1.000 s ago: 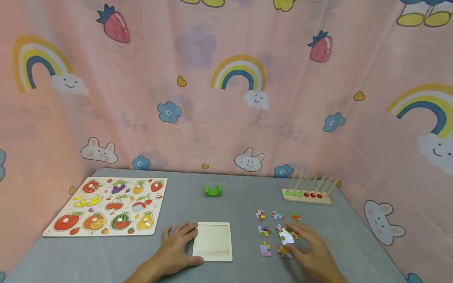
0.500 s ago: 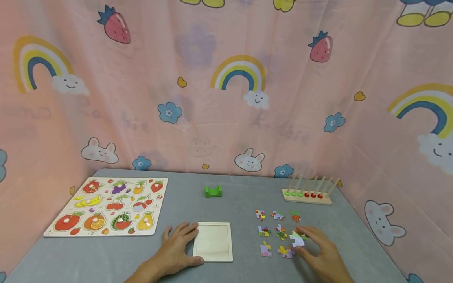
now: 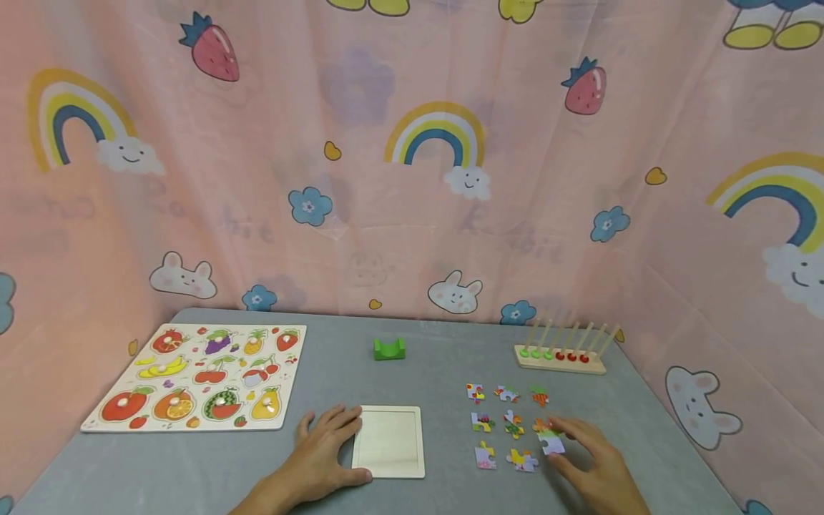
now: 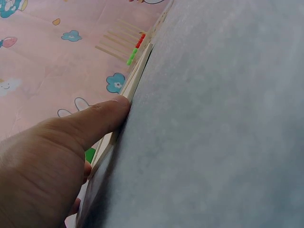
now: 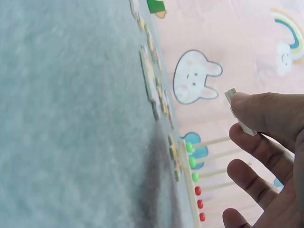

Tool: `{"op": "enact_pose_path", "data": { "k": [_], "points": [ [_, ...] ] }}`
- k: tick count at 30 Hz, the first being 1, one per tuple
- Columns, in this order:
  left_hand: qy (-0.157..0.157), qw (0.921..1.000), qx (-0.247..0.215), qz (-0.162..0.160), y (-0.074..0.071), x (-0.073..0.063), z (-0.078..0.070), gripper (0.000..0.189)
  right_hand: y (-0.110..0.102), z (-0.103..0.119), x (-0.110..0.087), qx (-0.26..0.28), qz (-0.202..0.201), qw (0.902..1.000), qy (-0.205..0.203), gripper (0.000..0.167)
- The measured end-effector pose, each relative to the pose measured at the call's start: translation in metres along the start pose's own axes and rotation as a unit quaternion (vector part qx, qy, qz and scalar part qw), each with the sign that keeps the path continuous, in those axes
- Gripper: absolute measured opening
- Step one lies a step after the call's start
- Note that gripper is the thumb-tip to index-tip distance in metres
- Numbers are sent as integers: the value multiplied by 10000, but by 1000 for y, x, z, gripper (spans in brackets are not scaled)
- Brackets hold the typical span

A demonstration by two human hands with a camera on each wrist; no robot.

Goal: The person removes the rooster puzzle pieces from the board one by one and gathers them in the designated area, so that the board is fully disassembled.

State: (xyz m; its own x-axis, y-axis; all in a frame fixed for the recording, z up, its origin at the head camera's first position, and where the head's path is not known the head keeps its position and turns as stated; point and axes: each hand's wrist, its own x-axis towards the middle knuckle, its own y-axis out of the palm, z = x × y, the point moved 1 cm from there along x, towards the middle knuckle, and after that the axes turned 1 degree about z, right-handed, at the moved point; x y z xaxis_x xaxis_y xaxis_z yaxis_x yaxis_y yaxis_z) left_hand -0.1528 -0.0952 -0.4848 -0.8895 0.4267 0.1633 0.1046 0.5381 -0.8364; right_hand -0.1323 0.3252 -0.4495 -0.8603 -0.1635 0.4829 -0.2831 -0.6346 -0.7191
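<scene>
On the grey table, a square wooden tray (image 3: pixel 389 442) with a raised rim lies under the fingertips of my left hand (image 3: pixel 320 458). The fingers are spread and rest along its left side, while the thumb touches the near left corner. In the left wrist view the thumb presses the tray's edge (image 4: pixel 137 71). My right hand (image 3: pixel 595 461) pinches a jigsaw piece (image 3: pixel 551 443), lavender with a green top, between thumb and index finger. The right wrist view shows this piece (image 5: pixel 242 116) edge-on, above the table; the other fingers are loosely bent.
Several jigsaw pieces (image 3: pixel 513 424) lie in loose rows left of my right hand. A fruit puzzle board (image 3: pixel 238 375) lies at left. A green curved block (image 3: pixel 389 350) stands at the back, and a peg rack (image 3: pixel 560 360) with green and red beads at back right.
My right hand has moved rightward with the jigsaw piece, from over the middle of the rows to their right side. The left hand and the tray stay in place.
</scene>
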Motion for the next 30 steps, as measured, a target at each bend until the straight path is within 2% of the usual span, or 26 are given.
{"op": "enact_pose_path", "data": {
  "k": [4, 9, 17, 24, 30],
  "points": [
    [7, 10000, -11, 0, 0, 0, -1, 85, 1, -7, -2, -165, 94, 9995, 247, 50],
    [-2, 10000, 18, -1, 0, 0, -1, 85, 4, -15, -5, -416, 379, 9954, 773, 51],
    [-1, 10000, 37, -10, 1, 0, -1, 85, 6, -26, -9, -154, 966, 9845, 1454, 52],
    [-8, 10000, 50, 37, 0, -1, -1, 85, 7, -33, -10, -333, 1270, 9792, 1547, 50],
    [2, 10000, 41, 79, 0, -2, 0, 87, 8, -36, -13, -370, 1239, 9810, 1444, 47]
  ]
}}
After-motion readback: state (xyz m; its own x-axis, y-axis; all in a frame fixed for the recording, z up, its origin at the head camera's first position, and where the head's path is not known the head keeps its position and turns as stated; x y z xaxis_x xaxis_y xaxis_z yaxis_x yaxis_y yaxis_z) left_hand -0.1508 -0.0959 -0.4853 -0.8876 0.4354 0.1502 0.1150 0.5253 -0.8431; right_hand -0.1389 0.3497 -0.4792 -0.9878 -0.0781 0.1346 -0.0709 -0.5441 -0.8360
